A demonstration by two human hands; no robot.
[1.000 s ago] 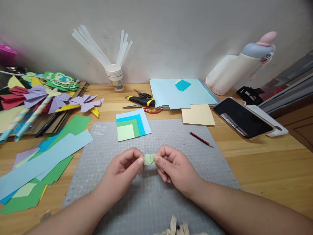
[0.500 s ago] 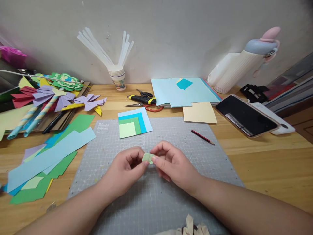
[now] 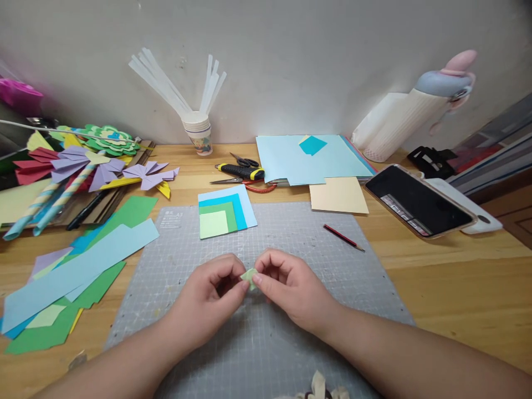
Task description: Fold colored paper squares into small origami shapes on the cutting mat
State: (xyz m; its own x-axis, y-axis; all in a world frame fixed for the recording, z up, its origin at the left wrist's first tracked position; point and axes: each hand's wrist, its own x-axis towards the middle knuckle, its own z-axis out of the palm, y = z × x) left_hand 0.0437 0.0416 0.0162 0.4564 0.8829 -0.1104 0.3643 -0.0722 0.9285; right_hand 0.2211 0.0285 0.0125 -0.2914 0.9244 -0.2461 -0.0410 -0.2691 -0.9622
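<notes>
Between my two hands is a small folded piece of pale green paper [image 3: 249,275], held above the grey cutting mat [image 3: 183,266]. My left hand [image 3: 216,291] pinches its left side with thumb and forefinger. On the right side, my right hand [image 3: 286,285] grips it the same way, its thumb across the front. Fingertips hide parts of the fold. Beyond my hands lies a stack of square papers [image 3: 226,210] in light blue, blue, green and pale green. A dark red pencil [image 3: 344,238] rests on the mat to the right.
Scissors [image 3: 245,160] and a yellow-black cutter [image 3: 241,170] lie at the back. Blue card sheets [image 3: 282,158], a beige sheet [image 3: 338,197], a phone [image 3: 419,202] and a bottle [image 3: 394,122] stand rightward. Paper strips [image 3: 83,271], paper flowers [image 3: 153,174] and a paper cup [image 3: 198,136] are leftward.
Both hands stay on the folded pale green paper, which has turned and now shows less of its face. The fingers have shifted slightly closer together. The whole view has moved a little.
</notes>
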